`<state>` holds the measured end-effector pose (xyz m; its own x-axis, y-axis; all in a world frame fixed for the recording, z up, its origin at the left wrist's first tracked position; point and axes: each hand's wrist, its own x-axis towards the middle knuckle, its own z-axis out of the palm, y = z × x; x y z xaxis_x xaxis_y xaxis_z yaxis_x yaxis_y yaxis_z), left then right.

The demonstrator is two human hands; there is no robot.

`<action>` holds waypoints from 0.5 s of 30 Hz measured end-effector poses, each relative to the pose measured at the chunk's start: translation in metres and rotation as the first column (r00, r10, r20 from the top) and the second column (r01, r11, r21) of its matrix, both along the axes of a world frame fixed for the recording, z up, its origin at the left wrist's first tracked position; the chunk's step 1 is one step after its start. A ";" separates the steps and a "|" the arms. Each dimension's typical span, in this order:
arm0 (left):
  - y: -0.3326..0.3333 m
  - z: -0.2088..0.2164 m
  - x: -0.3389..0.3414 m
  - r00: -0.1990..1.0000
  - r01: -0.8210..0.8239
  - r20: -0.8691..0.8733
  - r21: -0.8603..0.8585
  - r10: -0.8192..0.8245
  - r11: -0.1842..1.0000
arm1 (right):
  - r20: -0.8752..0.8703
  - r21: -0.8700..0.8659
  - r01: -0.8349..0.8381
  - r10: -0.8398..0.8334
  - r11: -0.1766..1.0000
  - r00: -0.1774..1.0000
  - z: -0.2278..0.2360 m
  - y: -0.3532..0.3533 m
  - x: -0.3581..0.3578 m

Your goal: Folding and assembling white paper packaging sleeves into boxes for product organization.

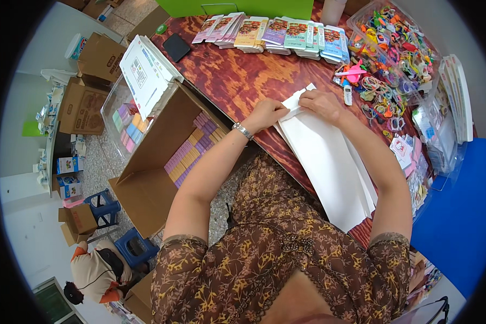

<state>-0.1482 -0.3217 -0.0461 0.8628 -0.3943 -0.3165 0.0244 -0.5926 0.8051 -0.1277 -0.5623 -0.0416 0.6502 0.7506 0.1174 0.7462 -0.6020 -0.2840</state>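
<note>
Centrally, the long, smooth white paper sheets (323, 162) lie on the glossy red-brown patterned bench (216, 73), their upper edge gripped in the narrowed fingers of the left hand (267, 114) and right hand (325, 106), probably to keep the layers aligned.

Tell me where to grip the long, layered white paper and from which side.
I'd pinch the white paper at its lower end, coming from the picture's bottom: the left hand and right hand are on its upper end, while the lower end is free, its layers parted, so gather them together.
</note>
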 end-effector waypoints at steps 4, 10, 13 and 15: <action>-0.001 -0.014 -0.004 0.914 0.028 0.400 0.123 -0.076 0.992 | 0.038 -0.093 -0.018 0.022 0.995 0.999 -0.002 0.008 -0.005; -0.001 0.003 -0.021 0.975 0.011 0.220 -0.010 -0.009 1.000 | 0.099 -0.253 0.040 -0.015 0.967 0.995 -0.012 0.012 -0.017; -0.003 0.000 -0.026 0.985 -0.059 0.157 -0.053 0.066 0.997 | 0.143 -0.192 0.065 -0.038 0.979 0.989 -0.015 0.011 -0.019; -0.001 0.002 -0.027 0.988 -0.092 0.127 -0.012 0.093 0.996 | 0.122 -0.179 0.011 0.011 0.984 0.992 -0.012 0.010 -0.018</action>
